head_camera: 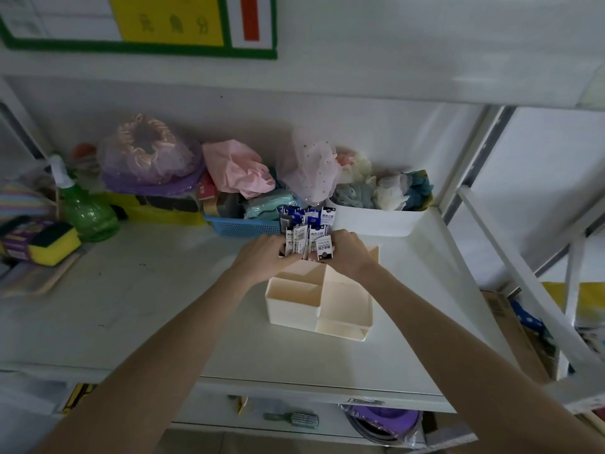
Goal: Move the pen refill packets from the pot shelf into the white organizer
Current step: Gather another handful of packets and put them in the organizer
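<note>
Two bare hands meet over one white organizer (319, 304) standing on a white shelf (147, 306). The left hand (262, 257) and right hand (350, 253) each curl their fingers round a shared bundle of pen refill packets (309, 234), one hand on either side, so both grips are closed on the bundle. The packets stand upright in the organizer's far compartment, their blue and white tops fanning out above the fingers; roughly ten tops show, but the exact count cannot be told. Nearer than the grip, the organizer shows three open compartments: one on the left, one on the right and a shallow one at the front. Just beyond the grip sit one blue basket (244, 226) to the left and one white bin (376, 221) to the right, both holding soft bundles. Well to the left of the grip stand one green spray bottle (85, 211) and one yellow sponge (54, 245). Bare shelf lies left of the organizer and in front of it up to the front edge; the shelf's right edge runs near the organizer.
</note>
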